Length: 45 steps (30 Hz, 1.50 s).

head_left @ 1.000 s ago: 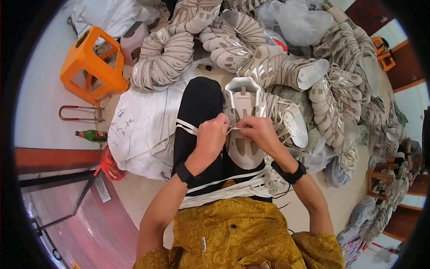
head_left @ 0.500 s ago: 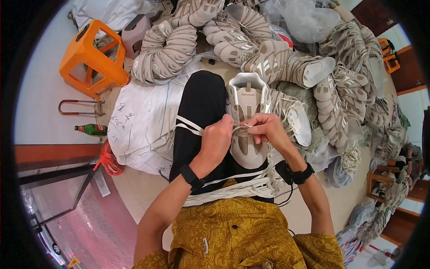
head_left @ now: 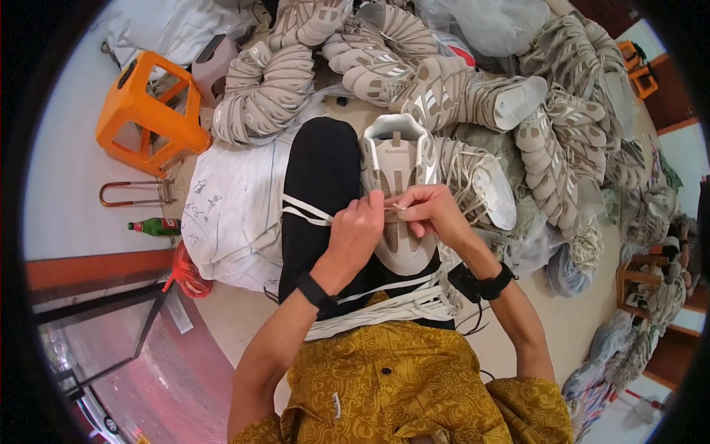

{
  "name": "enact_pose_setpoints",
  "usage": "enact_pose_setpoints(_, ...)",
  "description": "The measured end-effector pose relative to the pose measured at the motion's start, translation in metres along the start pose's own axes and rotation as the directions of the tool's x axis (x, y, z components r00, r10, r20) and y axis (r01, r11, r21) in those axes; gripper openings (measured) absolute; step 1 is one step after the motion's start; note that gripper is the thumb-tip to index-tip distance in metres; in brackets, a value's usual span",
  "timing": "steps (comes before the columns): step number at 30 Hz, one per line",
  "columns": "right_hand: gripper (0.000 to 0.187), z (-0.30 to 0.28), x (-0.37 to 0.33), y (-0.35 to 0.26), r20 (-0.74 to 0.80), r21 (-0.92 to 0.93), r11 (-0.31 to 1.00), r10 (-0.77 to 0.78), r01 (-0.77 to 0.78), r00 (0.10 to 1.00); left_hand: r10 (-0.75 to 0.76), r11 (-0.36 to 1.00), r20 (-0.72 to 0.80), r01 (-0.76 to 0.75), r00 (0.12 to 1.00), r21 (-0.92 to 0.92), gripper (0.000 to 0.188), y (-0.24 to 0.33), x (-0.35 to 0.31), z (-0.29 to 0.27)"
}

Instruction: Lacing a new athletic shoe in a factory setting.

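A beige and white shoe upper [head_left: 403, 258] rests over my lap, its toe toward me and its padded collar away. My left hand [head_left: 355, 231] is closed in a pinch at the left lace edge of the upper. A white shoelace [head_left: 305, 210] runs from beside it across my dark trouser leg. From the right, my right hand [head_left: 433, 211] pinches a light lace end over the tongue, fingertips close to the left ones. What the left fingertips grip is partly hidden. More white laces [head_left: 384, 314] lie in a bundle across my lap.
Nested stacks of shoe uppers [head_left: 262, 92] curve round the far side and the right [head_left: 547, 163]. An orange stool [head_left: 151, 111], a green bottle [head_left: 155, 226] and a white sack [head_left: 229, 222] are at left. Clear plastic bags [head_left: 492, 26] lie at the back.
The whole view has shifted slightly. Both hands stay at the upper's lacing; the right fingertips have moved a little nearer the left ones.
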State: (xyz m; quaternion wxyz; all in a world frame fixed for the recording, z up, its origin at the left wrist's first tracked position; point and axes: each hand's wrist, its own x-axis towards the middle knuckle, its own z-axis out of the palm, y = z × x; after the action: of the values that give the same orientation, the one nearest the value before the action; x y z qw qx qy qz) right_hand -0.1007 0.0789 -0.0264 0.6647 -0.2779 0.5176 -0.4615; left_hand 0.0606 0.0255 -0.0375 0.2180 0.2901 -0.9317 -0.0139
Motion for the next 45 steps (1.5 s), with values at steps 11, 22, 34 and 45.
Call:
enact_pose_setpoints(11,0.005,0.002,0.001,0.009,-0.089,-0.258,0.940,-0.254,0.224,0.963,-0.046,0.974,0.691,0.186,0.721,-0.128,0.013,-0.029,0.052,-0.015)
enact_pose_setpoints(22,0.011,0.010,0.007,0.036,0.199,-0.677,0.359,-0.751,0.642,0.630,-0.141,0.959,0.782,0.280,0.608,-0.045,0.019,-0.019,0.063,-0.020)
enact_pose_setpoints(34,0.009,0.020,0.009,0.051,0.272,-0.772,0.130,-0.817,0.622,0.508,0.234,0.952,0.533,-0.304,0.813,0.045,0.013,-0.019,0.047,-0.019)
enact_pose_setpoints(45,0.012,0.003,0.002,0.049,0.331,-0.614,0.194,-0.817,0.766,0.472,0.164,0.933,0.262,-0.063,0.951,-0.356,0.017,-0.001,0.080,-0.015)
